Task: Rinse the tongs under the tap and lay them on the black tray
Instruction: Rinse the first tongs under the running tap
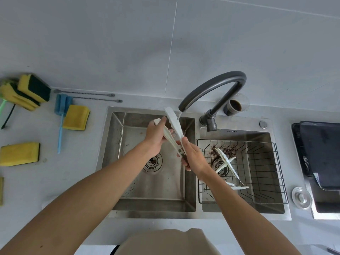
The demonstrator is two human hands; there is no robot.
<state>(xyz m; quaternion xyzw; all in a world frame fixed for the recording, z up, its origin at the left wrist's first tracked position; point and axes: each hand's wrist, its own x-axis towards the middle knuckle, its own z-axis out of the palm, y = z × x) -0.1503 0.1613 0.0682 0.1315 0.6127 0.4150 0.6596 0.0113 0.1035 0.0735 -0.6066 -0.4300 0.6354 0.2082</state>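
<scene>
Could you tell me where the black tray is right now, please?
In the head view, the black tray sits at the far right edge of the counter, to the right of the basin holding the wire rack, with nothing lying on it yet.

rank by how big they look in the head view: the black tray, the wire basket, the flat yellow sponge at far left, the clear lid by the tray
1. wire basket, largest.
2. black tray, though cut off by the frame edge, so its full extent is unsure.
3. flat yellow sponge.
4. clear lid, smallest.
</scene>
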